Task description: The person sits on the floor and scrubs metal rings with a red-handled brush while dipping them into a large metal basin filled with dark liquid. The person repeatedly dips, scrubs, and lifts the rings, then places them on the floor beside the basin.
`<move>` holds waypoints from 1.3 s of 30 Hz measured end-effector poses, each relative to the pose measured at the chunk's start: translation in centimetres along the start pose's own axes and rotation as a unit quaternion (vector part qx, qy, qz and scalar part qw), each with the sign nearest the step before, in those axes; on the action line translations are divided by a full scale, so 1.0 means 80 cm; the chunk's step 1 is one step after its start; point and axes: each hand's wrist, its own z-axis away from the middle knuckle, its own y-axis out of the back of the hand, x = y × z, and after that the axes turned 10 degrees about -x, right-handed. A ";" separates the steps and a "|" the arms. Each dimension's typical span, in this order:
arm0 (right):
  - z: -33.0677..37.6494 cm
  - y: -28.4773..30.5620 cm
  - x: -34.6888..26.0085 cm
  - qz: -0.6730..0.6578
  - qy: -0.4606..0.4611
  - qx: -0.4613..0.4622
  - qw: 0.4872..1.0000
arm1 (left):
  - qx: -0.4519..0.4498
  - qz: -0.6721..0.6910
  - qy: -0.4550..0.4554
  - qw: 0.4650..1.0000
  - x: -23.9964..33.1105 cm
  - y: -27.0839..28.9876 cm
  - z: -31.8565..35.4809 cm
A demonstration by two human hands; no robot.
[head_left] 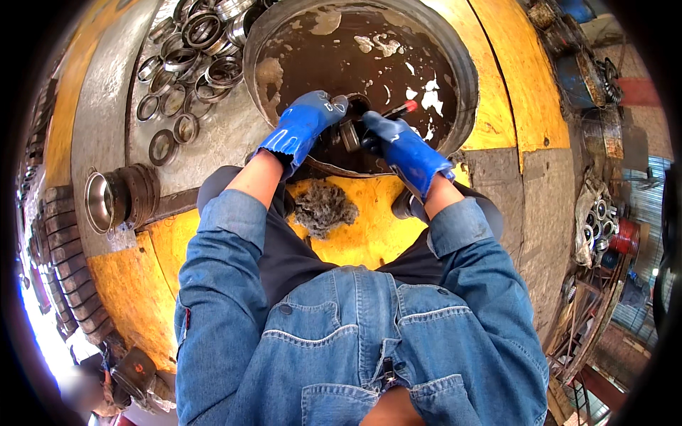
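Note:
Both my hands wear blue rubber gloves over the near side of a large round tub (465, 92) of dark, foam-flecked liquid. My left hand (307, 122) is closed on the left side of a wet metal ring (349, 135), tilted just above the liquid. On the ring's right, my right hand (406, 145) grips a thin dark-handled tool (410, 106) whose red end points up and away. The tool's working end is hidden by the glove and the ring. Below the tub's near rim, between my feet, lies a clump of grey fibrous waste (325, 208).
Left of the tub, several metal rings (174, 101) lie heaped and scattered on a grey metal sheet (106, 92). A shiny cup-shaped metal part (103, 201) stands nearer me. At right, a bag of rings (597, 224) sits beside stacked drums and scrap.

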 end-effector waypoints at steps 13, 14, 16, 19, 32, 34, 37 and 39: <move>-0.007 -0.015 -0.012 0.631 0.408 0.082 0.654 | -0.082 0.069 -0.032 0.994 -0.018 -0.003 -0.018; -0.001 -0.019 -0.015 0.594 0.414 0.068 0.686 | -0.081 0.075 -0.035 0.993 -0.022 -0.003 -0.019; -0.007 -0.007 -0.007 0.637 0.322 0.080 0.696 | -0.076 0.037 -0.036 0.996 0.004 0.005 -0.008; -0.034 -0.010 0.006 0.708 0.157 0.114 0.679 | -0.074 0.021 -0.022 0.997 0.012 0.007 -0.002; -0.014 -0.007 -0.013 -0.090 -0.019 -0.036 0.995 | -0.056 0.006 -0.006 0.998 0.014 0.007 0.003; -0.035 -0.008 -0.009 -0.243 -0.039 0.070 0.967 | -0.023 -0.022 -0.011 0.999 0.011 0.001 -0.001; -0.065 0.024 -0.018 -0.484 -0.182 0.170 0.839 | -0.054 -0.006 -0.021 0.998 0.017 0.008 0.009; -0.067 0.025 -0.008 -0.504 -0.181 0.141 0.833 | -0.026 0.001 -0.012 1.000 0.017 0.006 0.015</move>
